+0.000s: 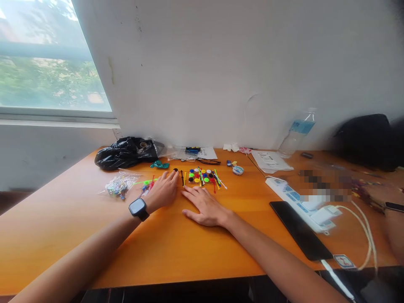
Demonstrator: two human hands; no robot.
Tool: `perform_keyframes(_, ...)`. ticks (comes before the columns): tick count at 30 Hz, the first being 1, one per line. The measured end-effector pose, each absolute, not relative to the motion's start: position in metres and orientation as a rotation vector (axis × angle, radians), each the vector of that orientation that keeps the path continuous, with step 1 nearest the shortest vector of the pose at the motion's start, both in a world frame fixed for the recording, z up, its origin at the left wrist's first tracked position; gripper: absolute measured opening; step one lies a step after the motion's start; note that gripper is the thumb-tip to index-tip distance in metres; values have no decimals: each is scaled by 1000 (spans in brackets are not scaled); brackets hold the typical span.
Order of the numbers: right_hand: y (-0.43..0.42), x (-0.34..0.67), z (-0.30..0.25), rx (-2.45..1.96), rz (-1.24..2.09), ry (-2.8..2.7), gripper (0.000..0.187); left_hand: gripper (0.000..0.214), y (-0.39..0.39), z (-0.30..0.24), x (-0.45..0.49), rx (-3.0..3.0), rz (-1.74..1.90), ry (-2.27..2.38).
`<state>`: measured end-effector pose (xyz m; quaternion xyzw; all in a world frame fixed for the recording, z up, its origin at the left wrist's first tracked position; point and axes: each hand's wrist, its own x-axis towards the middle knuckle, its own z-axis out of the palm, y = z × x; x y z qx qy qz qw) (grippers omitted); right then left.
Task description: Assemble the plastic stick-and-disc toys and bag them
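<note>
Discs (196, 176), round, multicoloured plastic: grouped on orange-brown wooden bench (176, 252), ahead of right hand (205, 206), fingers spread, released. Left hand (163, 190): fingers beside round black disc (175, 170); grip cannot be told.

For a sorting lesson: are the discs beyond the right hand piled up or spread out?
Spread out: the coloured discs lie side by side, thin sticks across some.
</note>
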<state>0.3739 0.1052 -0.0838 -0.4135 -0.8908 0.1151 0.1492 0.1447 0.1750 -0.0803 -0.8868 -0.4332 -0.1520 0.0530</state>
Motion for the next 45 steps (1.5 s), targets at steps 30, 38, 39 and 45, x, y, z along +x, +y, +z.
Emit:
perform_keyframes(30, 111, 413, -78, -1141, 418, -2315, 13, 18, 85, -65, 191, -3177, -661, -355)
perform_keyframes(38, 104, 411, -66, -1070, 335, -2310, 8, 34, 90, -63, 179, -3116, -909, -516)
perform_keyframes(39, 103, 409, -65, -1077, 328, -2287, 6, 36, 91, -62, 178, -3097, -952, -556)
perform_keyframes(45, 102, 404, -64, -1182, 457, -2162, 10, 34, 93, -62, 174, -3060, -998, -596)
